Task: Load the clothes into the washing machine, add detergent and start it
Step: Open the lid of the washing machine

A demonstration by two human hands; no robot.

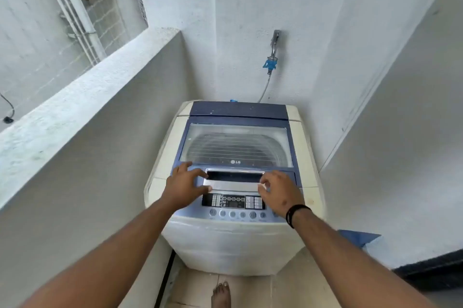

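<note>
I see the washer (235,182) standing in a narrow white-walled nook, its top toward me. The lid (236,144) is down; through its clear window the drum ribs show, and I cannot tell whether any clothes lie inside. No detergent is in view.

My left hand (184,183) rests at the left end of the chrome handle (233,181), fingers spread, thumb lying along the handle's lower edge. My right hand (280,191) sits at the right end of the same handle, fingers loosely curled and slightly apart, fingertips touching the chrome. Neither hand grips anything closed. A black band (297,213) circles the right wrist.

The panel (233,202) lies just below the handle, between both hands, with a row of round buttons (236,214) along the near edge.

A tap (274,44) is fixed to the back wall above the washer; a hose (265,89) runs from it down behind the lid. My bare foot (221,294) stands on the floor tiles in front of the washer.
</note>
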